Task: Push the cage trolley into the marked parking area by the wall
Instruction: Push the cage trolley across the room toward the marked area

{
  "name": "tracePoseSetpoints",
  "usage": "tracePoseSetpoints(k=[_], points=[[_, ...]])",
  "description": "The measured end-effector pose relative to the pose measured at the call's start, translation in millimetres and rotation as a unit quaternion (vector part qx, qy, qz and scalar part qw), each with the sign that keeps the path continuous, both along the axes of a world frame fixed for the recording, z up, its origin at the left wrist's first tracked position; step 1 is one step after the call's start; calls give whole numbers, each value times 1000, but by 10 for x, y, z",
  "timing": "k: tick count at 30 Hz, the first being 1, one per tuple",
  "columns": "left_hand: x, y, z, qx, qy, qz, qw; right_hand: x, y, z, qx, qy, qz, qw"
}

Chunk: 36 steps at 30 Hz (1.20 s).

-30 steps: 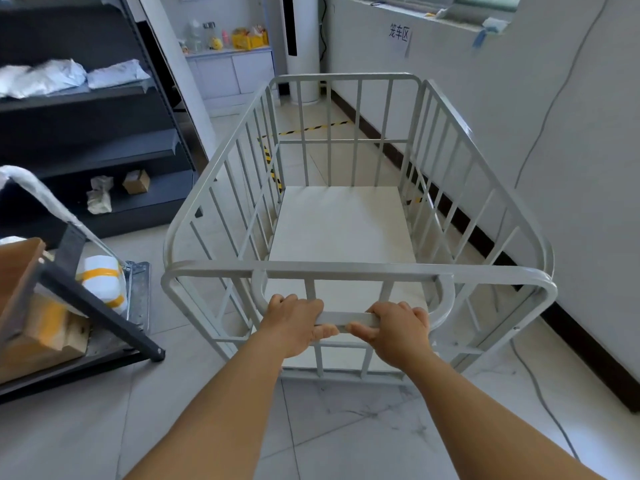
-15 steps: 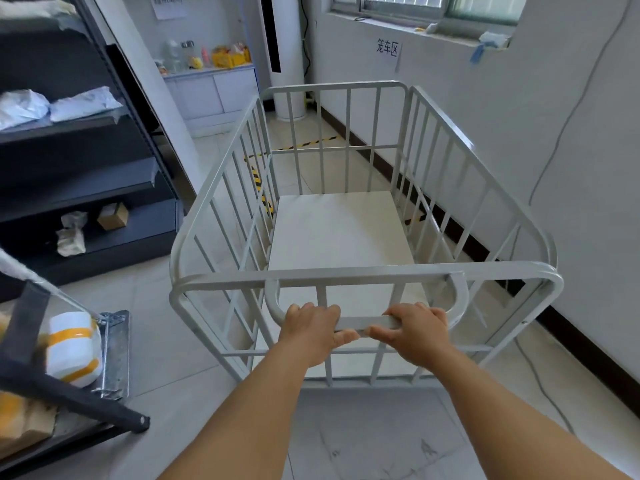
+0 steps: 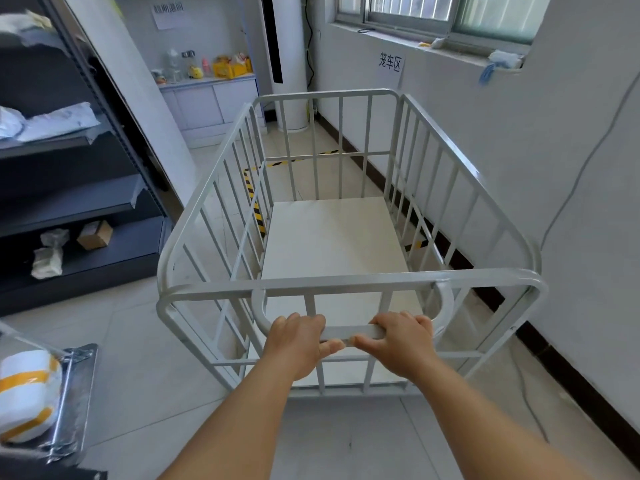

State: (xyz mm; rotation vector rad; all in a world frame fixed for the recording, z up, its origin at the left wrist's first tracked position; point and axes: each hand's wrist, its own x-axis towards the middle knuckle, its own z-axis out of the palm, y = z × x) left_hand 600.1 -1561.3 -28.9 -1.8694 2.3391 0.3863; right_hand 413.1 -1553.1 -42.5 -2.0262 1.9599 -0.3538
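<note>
A white barred cage trolley (image 3: 349, 282) with a pale flat floor stands right in front of me, close along the right wall. My left hand (image 3: 298, 344) and my right hand (image 3: 401, 344) both grip its curved push handle (image 3: 349, 331), side by side. Yellow-and-black floor tape (image 3: 255, 206) marks a parking area beside the wall; it shows through the trolley's bars on the left, far side and right. The trolley's front part sits over that taped area. A paper sign (image 3: 389, 64) hangs on the wall above it.
Dark shelving (image 3: 79, 195) with parcels and a small box lines the left. A flat cart (image 3: 74, 386) carrying a white-and-yellow roll sits at lower left. A white column unit (image 3: 287, 60) and cabinet (image 3: 207, 105) stand ahead. A cable (image 3: 526, 386) trails along the right wall.
The trolley has rolled forward along the wall toward the taped area, and the shelving and flat cart have slid back to my left. Both hands keep their grip on the handle.
</note>
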Motion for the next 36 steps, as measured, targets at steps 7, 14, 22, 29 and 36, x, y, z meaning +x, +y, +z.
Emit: tracePoseSetpoints(k=[7,14,22,29,36], points=[[-542,-574,68,-1,3,3,1000,-565,-692,7,23,-18,17,999],[-948,-1197,66,2,0,-19,1000,-994,-1367,1,23,-5,27,999],[-1399,-1929,13,-10,-12,-23,1000,-1444,-2160,60,63,-19,27,997],[-1673,-2469,-49,-11,-35,-10,999,-1687,-2731,113,68,-15,32,997],[-1870,-2895,-11,0,-56,4,998,-1880,-3201,63,47,-7,58,997]])
